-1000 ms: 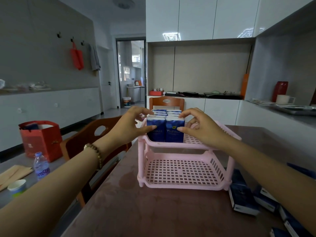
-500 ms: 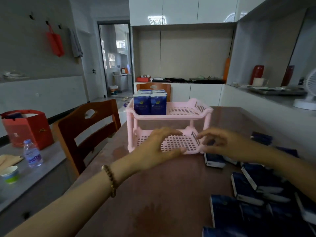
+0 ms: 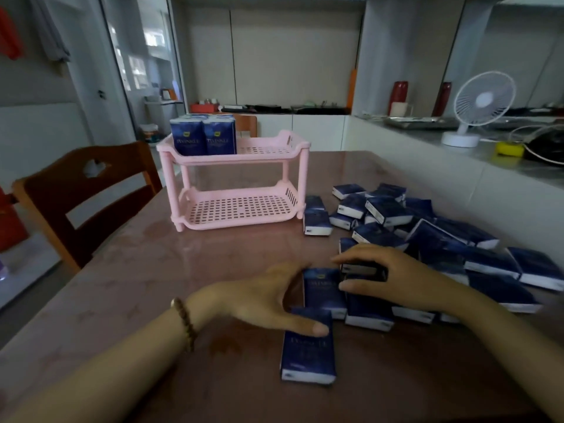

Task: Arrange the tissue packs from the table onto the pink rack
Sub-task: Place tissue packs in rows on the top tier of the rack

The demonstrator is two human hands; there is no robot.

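The brown table [image 3: 183,270] fills the near ground, and on its far left part stands the pink rack [image 3: 241,161], two tiers high, with a block of upright packs [image 3: 203,141] pushed to the left end of the upper tier and no packs showing on the lower one. To the right of the rack a heap of tissue packs [image 3: 442,236] sprawls loose over the table, lying flat at all angles, so most of the job looks to be ahead. The step in hand appears to be gathering the next batch at the near edge of that heap. The left hand [image 3: 259,303] lies spread, fingers straight against the left side of the middle pack [image 3: 323,293] and thumb resting on the near pack [image 3: 306,352], which lies flat and apart from the heap; it clamps nothing. The right hand [image 3: 396,276] curls over the end-on pack [image 3: 360,269], fingers above and thumb below, pinching it just beside the middle pack. Next, I judge, the hands need to press the chosen packs together, square them, lift them as one and set them upright on the upper tier, just right of the block
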